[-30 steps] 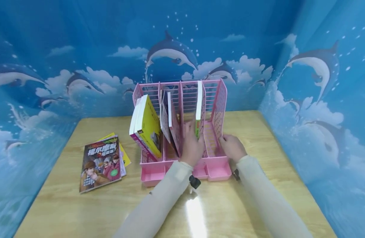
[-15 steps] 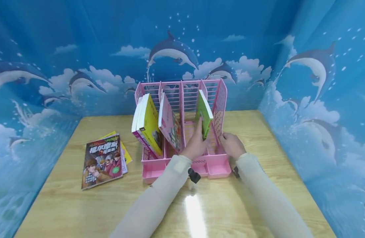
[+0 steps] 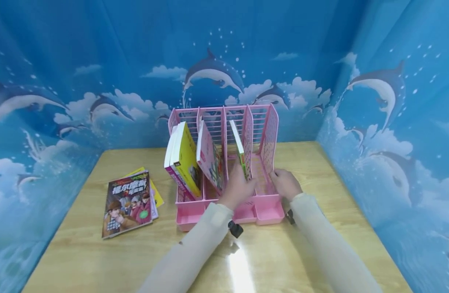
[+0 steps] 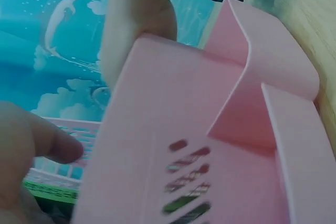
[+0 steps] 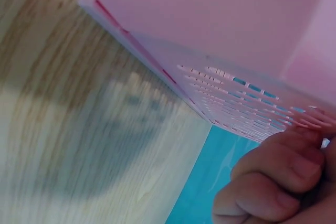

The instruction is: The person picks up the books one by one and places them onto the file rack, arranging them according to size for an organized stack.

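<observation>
In the head view a pink book rack point(image 3: 270, 200) with upright dividers stands on the table. My left hand point(image 3: 239, 185) reaches into its third compartment and holds a thin green book point(image 3: 240, 152) that tilts to the left, white page edges showing. The left wrist view shows the thumb point(image 4: 60, 145) of that hand behind the rack's front wall, over the green edge of the book. My right hand point(image 3: 285, 183) pinches the front edge of the rack's right side wall; its curled fingers point(image 5: 278, 163) show outside the perforated wall in the right wrist view.
The first compartment holds thick yellow point(image 3: 187, 160) and white-edged books. A pink-covered book point(image 3: 209, 156) leans in the second. Left of the rack lies a small stack topped by a dark comic-style book point(image 3: 128, 205). Dolphin-print curtains point(image 3: 217, 36) enclose the table's back and sides.
The green book in my left hand swung from upright to leaning right, then to leaning left. The pink-covered book tipped further left. My right hand stayed on the rack's side wall.
</observation>
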Available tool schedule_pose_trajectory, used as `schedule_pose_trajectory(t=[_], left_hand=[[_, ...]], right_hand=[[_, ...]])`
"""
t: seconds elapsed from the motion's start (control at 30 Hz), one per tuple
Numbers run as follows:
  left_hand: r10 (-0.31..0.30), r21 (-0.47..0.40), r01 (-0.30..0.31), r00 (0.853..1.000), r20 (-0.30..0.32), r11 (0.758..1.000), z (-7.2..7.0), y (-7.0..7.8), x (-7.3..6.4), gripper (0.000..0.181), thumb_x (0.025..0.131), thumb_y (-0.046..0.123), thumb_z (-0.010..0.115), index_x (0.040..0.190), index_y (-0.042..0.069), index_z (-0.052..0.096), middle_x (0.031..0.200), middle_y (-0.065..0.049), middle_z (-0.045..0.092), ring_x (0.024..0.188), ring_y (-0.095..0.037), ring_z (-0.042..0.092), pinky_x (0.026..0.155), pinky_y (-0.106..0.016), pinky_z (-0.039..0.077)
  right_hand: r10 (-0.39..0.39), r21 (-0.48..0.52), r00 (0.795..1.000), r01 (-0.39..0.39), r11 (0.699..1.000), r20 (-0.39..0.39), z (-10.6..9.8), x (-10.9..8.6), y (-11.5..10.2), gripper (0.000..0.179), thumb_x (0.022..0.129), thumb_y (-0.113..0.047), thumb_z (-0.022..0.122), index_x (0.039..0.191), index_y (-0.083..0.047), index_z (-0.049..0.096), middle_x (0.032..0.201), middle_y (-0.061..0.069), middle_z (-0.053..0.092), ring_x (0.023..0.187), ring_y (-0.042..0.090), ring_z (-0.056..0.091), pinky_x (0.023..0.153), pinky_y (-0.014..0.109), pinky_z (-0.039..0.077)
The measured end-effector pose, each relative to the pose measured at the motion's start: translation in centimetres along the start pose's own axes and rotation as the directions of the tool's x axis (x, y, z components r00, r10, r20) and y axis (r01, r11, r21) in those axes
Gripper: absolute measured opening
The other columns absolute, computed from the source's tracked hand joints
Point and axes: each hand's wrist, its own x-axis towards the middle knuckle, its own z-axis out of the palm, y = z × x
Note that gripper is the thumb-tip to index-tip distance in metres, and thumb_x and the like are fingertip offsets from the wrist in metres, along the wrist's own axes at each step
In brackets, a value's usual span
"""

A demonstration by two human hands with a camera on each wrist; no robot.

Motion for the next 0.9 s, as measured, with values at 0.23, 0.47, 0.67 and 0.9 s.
schedule_pose_trajectory(t=[0.23,0.47,0.67,0.9], left_hand=[[-0.052,0.034,0.054,0.997,-0.056,0.998,-1.3,0.5,-1.9,0.092,0.095,0.008,0.069,0.165,0.016,0.01,0.153,-0.016,0.047,0.113,-0.03,0.066,0.094,-0.043,0.059],[-0.041,0.018,0.043,0.995,-0.088,0.999,-2.3,1.0,-2.7,0.121,0.092,0.008,0.071,0.159,0.04,-0.024,0.171,-0.01,0.023,0.113,-0.037,0.066,0.093,-0.048,0.059],[0.067,0.061,-0.062,0.995,-0.08,0.996,-4.7,1.0,-6.5,0.099,0.093,0.014,0.069,0.167,0.03,0.006,0.168,-0.001,0.028,0.124,-0.031,0.059,0.1,-0.046,0.056],[0.639,0.172,-0.616,0.729,-0.247,0.769,-11.2,-0.2,-11.7,0.01,0.091,-0.002,0.065,0.091,0.007,0.07,0.081,0.001,0.067,0.072,-0.009,0.062,0.066,-0.018,0.056]], right_hand=[[0.021,0.008,1.0,-0.021,1.0,0.015,0.2,-0.2,0.3,0.057,0.111,-0.044,0.034,0.142,-0.003,0.059,0.094,0.013,0.067,0.081,0.025,0.061,0.08,0.046,0.053],[0.023,0.023,1.0,-0.024,0.999,0.019,0.3,-0.2,-0.1,0.056,0.111,-0.042,0.034,0.147,-0.004,0.055,0.107,0.017,0.07,0.089,0.029,0.064,0.086,0.05,0.053],[0.04,0.031,0.999,-0.041,0.999,0.024,0.3,-0.3,-0.2,0.056,0.111,-0.043,0.034,0.145,-0.004,0.057,0.094,0.014,0.066,0.078,0.025,0.058,0.075,0.042,0.051],[0.04,0.033,0.999,-0.04,0.999,0.012,0.3,-0.6,-0.4,0.056,0.111,-0.042,0.035,0.146,-0.004,0.055,0.106,0.015,0.07,0.086,0.026,0.061,0.083,0.046,0.052]])
